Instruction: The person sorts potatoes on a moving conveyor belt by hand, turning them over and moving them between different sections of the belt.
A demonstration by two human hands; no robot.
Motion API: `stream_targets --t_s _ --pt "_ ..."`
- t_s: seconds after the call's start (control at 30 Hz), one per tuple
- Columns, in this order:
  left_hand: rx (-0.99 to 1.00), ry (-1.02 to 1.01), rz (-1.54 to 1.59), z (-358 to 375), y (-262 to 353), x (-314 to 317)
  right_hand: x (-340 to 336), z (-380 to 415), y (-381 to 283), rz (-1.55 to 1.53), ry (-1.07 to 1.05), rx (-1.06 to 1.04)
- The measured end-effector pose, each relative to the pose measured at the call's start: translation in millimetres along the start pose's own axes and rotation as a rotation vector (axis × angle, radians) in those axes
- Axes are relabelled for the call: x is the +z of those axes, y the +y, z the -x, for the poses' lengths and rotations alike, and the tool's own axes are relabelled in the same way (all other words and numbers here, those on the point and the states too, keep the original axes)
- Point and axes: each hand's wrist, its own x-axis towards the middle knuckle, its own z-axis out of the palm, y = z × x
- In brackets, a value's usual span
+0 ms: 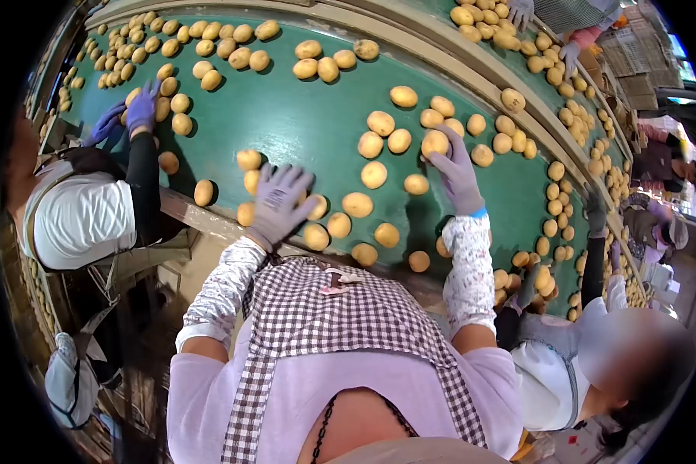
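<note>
My left hand (280, 203), in a grey glove, lies flat with its fingers spread near the front edge of the green conveyor belt (286, 127). Potatoes peek out around it, one potato (248, 159) just beyond the fingertips and another potato (315, 237) below the palm; whether the palm presses on any is hidden. My right hand (459, 174), also gloved, has its thumb and fingers closed round a yellow potato (435, 144). Other loose potatoes surround it, among them one potato (416, 184) to its left and one potato (482, 155) to its right.
On the left, a co-worker's purple-gloved hands (141, 110) touch potatoes on the same belt. To the right, another co-worker's dark sleeve (593, 263) reaches over it. A raised divider rail (472, 73) separates a second potato lane, where more gloved hands work. Cardboard boxes (634, 50) stand beyond.
</note>
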Motion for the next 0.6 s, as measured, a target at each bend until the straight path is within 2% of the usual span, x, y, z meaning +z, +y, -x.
stream_targets --t_s 0.03,0.1,0.13,0.17,0.23,0.27,0.3,0.37,0.4,0.47,0.5,0.53,0.6 --pt "-0.093 0.067 -0.013 7.5 -20.2 -0.9 15.8 8.9 -4.2 -0.238 -0.071 -0.124" --pt "-0.211 0.069 -0.117 12.3 -40.8 -16.6 40.9 17.1 -14.1 -0.325 -0.081 -0.098" --pt "-0.262 0.153 -0.075 17.8 -55.4 -8.0 50.0 18.0 -15.7 -0.409 -0.089 -0.081" --pt "-0.257 0.149 -0.076 13.5 -50.3 -19.5 48.1 12.5 -9.7 -0.413 -0.084 -0.081" --pt "-0.128 0.093 -0.113 4.5 -23.5 -41.5 31.5 -7.8 7.7 -0.137 -0.167 0.174" --pt "-0.078 -0.135 0.040 1.2 -9.7 -52.4 34.4 -16.8 9.2 0.121 -0.196 0.330" --pt "0.049 -0.204 0.131 4.7 -2.0 -50.4 41.3 -20.4 0.5 0.118 -0.207 0.331" --pt "0.176 -0.110 0.122 23.2 -10.0 -31.1 55.3 -30.5 -25.7 0.380 -0.335 0.173" --pt "0.170 -0.110 0.116 27.5 -24.8 -34.2 51.5 -41.1 -17.0 0.296 -0.229 0.070" --pt "-0.056 -0.190 -0.134 16.1 -50.1 -68.2 56.4 -64.7 -6.8 0.371 0.044 -0.041" --pt "-0.142 -0.081 -0.189 20.9 -73.4 -69.0 55.6 -77.2 15.9 0.417 0.184 -0.069" --pt "-0.229 0.029 -0.245 30.1 -105.1 -67.0 57.2 -83.3 52.6 0.772 0.225 -0.265" --pt "-0.447 0.078 -0.258 48.8 -174.8 -67.7 102.3 -84.0 83.1 1.123 0.230 -0.483"
